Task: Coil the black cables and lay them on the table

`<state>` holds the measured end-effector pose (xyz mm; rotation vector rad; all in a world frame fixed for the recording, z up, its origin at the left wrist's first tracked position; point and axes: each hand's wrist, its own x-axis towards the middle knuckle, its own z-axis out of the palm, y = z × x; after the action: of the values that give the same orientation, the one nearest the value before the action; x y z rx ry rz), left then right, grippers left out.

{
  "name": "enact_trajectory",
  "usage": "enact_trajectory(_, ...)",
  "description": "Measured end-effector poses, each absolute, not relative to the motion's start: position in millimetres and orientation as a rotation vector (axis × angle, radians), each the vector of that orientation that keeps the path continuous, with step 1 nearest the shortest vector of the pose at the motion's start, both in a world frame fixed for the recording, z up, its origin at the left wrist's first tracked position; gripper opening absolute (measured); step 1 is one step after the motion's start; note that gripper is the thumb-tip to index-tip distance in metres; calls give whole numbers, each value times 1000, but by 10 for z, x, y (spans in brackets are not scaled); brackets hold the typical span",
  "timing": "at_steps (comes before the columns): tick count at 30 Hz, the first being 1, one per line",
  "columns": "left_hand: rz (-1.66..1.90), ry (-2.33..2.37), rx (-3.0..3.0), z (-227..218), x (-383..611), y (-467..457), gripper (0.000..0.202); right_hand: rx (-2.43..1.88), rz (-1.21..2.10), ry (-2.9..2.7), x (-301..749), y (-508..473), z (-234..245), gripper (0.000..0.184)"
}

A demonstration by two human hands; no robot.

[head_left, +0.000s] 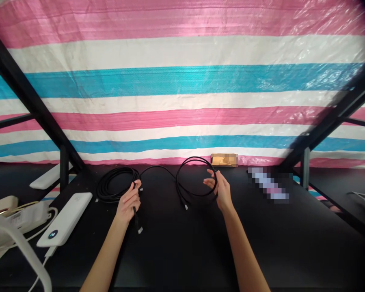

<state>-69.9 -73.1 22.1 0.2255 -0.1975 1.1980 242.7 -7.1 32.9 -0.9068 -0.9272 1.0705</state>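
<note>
Work surface: one smooth, matt black tabletop [182, 251], a few pale specks on it. Backdrop: one glossy, creased plastic sheet [182, 81] in horizontal pink, white and blue stripes. Framing: black straight-sided bars, a slanting left bar [33, 99] and a slanting right bar [331, 115]. Centre left: one thin black flexible cable coil [100, 190], flat on the tabletop, several turns. Centre: one smaller black cable loop [177, 178], a black strand [158, 166] arching between the two, a pale-tipped end [186, 207] beneath. Left hand [130, 202]: fingers curled around black cable at the coil's near right edge, a length with a pale end hanging below. Right hand [221, 188]: at the loop's right side, fingers partly spread; whether it grips cannot be told. Left side: one white oblong power bank [65, 221] with a round dark display, white lead attached; beyond it, one white power strip [28, 219] and, nearer, one white curved tube [24, 247]. Rear: one small gold rectangular object [220, 160], partly blurred, near the sheet. Right: one flat pixelated object [269, 184], details obscured.
</note>
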Motion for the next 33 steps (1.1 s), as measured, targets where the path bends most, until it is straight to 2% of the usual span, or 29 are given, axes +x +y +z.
enact_trajectory(2, 1185, -200, 230, 213, -692, -741, 36, -906, 1180, -870, 2442, -73, 338, 41)
enact_trajectory(6, 1183, -239, 226, 197, -701, -743, 38, -940, 1105, -876, 2463, -70, 313, 41)
enact_trajectory(12, 1194, -286, 203, 204, -728, -726, 36, -972, 869, -955, 2471, -71, 315, 53)
enact_trajectory(23, 1182, -249, 214, 193, -728, -707, 32, -1025, 262, -807, 2430, -260, 555, 45)
enact_trajectory(33, 1245, -254, 212, 220, -762, -724, 28, -1057, 213, -570, 2769, -171, 502, 48)
